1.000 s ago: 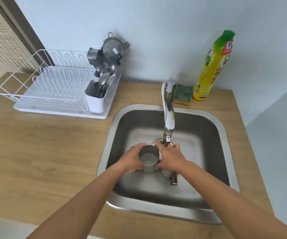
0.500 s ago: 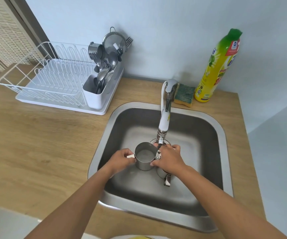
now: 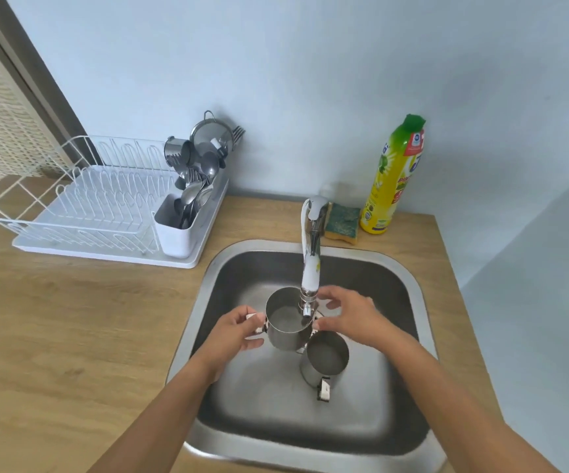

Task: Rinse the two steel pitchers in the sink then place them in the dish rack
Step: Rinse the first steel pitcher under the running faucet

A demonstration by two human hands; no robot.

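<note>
My left hand grips the handle of a steel pitcher and holds it upright under the tap's spout, above the steel sink. Its inside looks wet. My right hand hovers just right of the spout with fingers spread, holding nothing. A second steel pitcher stands on the sink floor right below my right hand, its handle pointing toward me. The white dish rack sits on the wooden counter at the back left.
A white cutlery holder full of spoons, a strainer and a small steel cup fills the rack's right end. A green-yellow sponge and a yellow detergent bottle stand behind the sink by the wall. A wooden counter surrounds the sink.
My left hand lifted the pitcher up closer under the spout. My right hand came off it and opened, which uncovered the second pitcher in the sink. The camera view shifted.
</note>
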